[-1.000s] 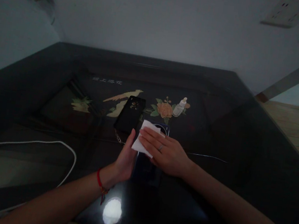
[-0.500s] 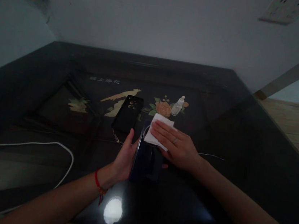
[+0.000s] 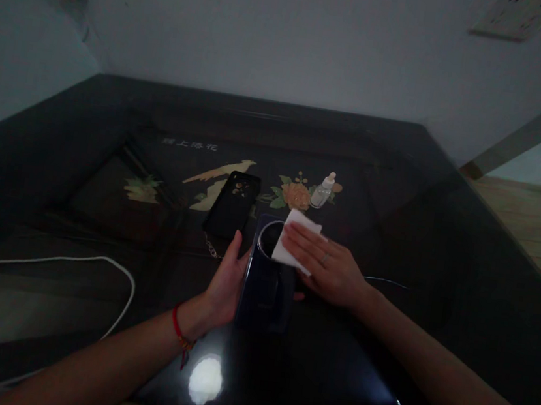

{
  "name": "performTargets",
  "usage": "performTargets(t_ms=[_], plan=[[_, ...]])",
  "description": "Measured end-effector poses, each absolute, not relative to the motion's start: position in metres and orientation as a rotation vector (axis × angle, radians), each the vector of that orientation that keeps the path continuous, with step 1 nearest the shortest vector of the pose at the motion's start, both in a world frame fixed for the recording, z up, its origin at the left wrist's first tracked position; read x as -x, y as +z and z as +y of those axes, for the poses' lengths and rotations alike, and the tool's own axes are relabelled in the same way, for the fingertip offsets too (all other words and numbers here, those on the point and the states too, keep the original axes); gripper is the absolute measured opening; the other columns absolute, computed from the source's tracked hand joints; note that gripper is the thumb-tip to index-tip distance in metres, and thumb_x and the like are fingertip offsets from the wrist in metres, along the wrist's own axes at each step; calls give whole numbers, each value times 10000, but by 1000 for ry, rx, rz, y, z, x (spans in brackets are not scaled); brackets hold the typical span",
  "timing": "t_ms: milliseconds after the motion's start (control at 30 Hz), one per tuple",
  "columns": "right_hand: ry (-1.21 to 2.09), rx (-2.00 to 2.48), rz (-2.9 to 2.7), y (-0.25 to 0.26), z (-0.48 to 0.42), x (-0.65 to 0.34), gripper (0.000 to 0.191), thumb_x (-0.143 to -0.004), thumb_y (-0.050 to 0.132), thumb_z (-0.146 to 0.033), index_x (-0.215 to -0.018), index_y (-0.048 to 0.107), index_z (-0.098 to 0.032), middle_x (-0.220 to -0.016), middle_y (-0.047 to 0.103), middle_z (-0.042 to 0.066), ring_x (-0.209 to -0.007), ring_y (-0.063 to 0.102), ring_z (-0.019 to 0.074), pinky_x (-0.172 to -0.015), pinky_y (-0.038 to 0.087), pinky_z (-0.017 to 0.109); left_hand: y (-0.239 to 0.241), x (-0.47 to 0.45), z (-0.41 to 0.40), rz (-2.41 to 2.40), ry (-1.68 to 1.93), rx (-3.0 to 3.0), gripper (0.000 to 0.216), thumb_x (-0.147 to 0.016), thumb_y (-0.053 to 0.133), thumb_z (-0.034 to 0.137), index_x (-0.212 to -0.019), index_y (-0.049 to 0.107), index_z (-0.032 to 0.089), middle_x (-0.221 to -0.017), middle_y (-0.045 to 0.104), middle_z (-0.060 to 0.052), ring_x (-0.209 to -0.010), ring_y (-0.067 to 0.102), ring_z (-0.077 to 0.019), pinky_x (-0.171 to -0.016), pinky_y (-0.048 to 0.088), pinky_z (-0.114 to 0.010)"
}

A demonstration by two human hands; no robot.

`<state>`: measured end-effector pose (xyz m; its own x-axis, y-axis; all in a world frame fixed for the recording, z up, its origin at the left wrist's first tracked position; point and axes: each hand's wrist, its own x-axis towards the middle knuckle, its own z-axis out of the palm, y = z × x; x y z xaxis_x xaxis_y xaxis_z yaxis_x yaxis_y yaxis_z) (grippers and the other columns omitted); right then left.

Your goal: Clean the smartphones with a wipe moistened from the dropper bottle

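A dark blue phone (image 3: 266, 297) lies back side up in my left hand (image 3: 225, 289), which grips it from below and along its left edge. Its large round camera ring (image 3: 266, 245) shows near the top. With my right hand (image 3: 329, 269) I press a folded white tissue (image 3: 292, 258) flat against the phone's upper right, partly over the ring. Just beyond my left thumb rests a black phone case (image 3: 233, 208) with a small chain (image 3: 210, 246) at its lower end. Behind the tissue stands a small dropper bottle (image 3: 321, 193) with a white top.
The dark glossy table (image 3: 399, 198) bears inlaid flower and bird pictures. A white cable (image 3: 106, 259) curves across its left side. A thin pale cord (image 3: 386, 282) runs right of my hand. A grey wall (image 3: 271, 38) with power sockets (image 3: 517, 16) borders the far edge.
My right hand has slid the tissue a little to the right, uncovering most of the camera ring. My left hand still holds the phone in about the same place.
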<state>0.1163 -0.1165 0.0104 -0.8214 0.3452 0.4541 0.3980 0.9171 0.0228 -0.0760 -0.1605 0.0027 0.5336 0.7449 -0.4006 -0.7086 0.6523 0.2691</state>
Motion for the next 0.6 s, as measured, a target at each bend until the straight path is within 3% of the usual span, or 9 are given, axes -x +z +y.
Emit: performTargets(t_ms=[100,233,367,600], plan=[[-104,373,-2726,6,-116,-129,480,-919,365,-307,-1341,351,-77,-1373,412,129,-1337,240,206,-1021,383,384,4,76,-160,481,872,-69,651,-836,278,618,-1284,452,178,-1143,605,-140,-1053,559,-305,-945,343,-511],[-33,802,-2511,-8,-103,-155,465,-902,382,-176,-1362,324,-136,-1375,412,126,-1307,318,189,-1033,377,415,6,77,-161,353,885,-95,675,-830,282,627,-1367,328,220,-1316,478,-148,-1201,434,-362,-971,272,-593],[-48,1071,-2493,-22,-86,-174,416,-907,393,-186,-1323,396,-179,-1348,453,104,-1272,381,188,-1030,378,431,7,77,-161,321,887,-86,681,-840,282,609,-1384,298,198,-1365,417,-165,-1248,369,-374,-992,244,-606],[-138,1230,-2646,-29,-71,-188,428,-913,386,-207,-1340,363,-211,-1395,380,120,-1299,326,243,-1028,247,584,3,77,-160,306,898,-92,679,-847,286,596,-1402,246,207,-1394,375,-166,-1277,322,-371,-1001,233,-606]])
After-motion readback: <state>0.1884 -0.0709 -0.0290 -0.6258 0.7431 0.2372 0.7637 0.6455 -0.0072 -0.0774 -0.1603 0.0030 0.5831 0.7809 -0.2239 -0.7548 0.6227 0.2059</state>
